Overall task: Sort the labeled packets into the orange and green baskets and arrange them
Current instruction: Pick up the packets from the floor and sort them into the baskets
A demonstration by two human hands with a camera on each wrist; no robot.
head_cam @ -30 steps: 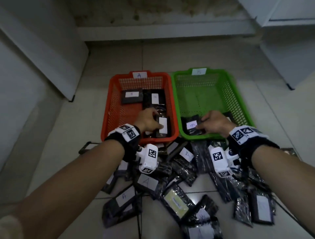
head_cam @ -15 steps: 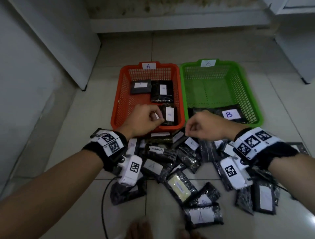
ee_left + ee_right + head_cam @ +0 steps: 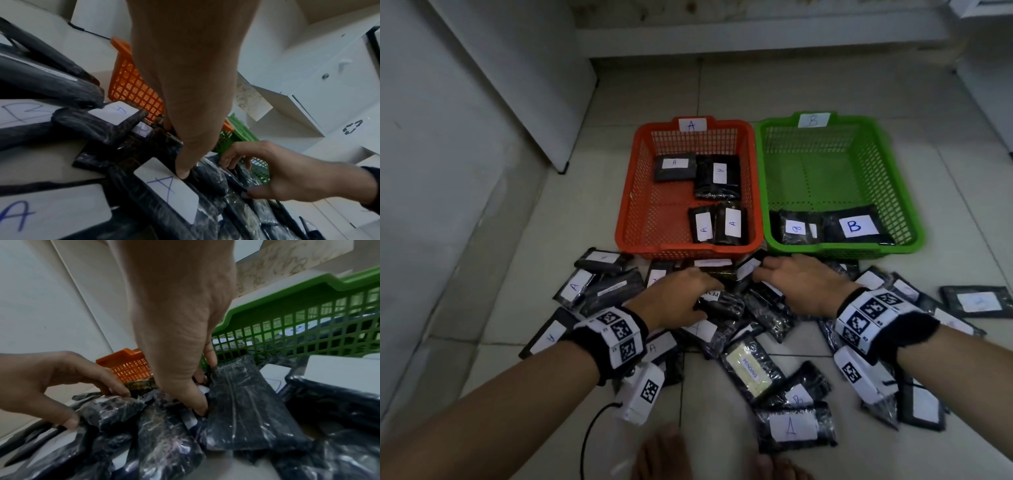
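The room I see is dim and bluish, the light soft and even, with only faint shadows. The white labels stand out brightest. The head view bends straight lines at its edges. Plastic wrap on the packets (image 3: 246,410) catches small glints. In both wrist views my near skin is blurred and stretched.

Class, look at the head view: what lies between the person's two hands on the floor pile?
In the head view, black packets lie between the left hand and the right hand, one partly showing a printed label.
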